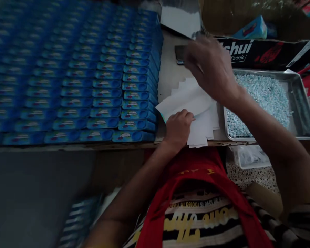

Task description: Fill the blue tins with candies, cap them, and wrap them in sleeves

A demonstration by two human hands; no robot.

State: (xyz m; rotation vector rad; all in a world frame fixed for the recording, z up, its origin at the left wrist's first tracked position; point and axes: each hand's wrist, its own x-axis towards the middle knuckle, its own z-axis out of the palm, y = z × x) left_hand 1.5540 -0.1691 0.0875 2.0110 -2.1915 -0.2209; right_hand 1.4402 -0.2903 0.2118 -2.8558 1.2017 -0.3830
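Observation:
My left hand [179,126] is closed on the near left part of a white paper piece [186,101], with its thumb and fingers at the edge. A bit of blue-green shows along that piece's left edge. Under it, more white paper pieces [200,132] lie in an uneven, fanned pile. Raised above the far side of the pile is my right hand [213,70], its fingers curled together and slightly blurred. Whatever those fingers hold, if anything, cannot be made out. Right of the pile, a metal tray [301,103] contains many small pale blue and white pellets [258,103].
Rows of blue printed boxes [105,93] cover the table's left side. A black-printed cardboard carton [263,55] stands behind the tray, a blue box inside it. A dark flat object [180,55] and a white sheet [181,20] lie farther back. Below the table edge sits a white container [253,158].

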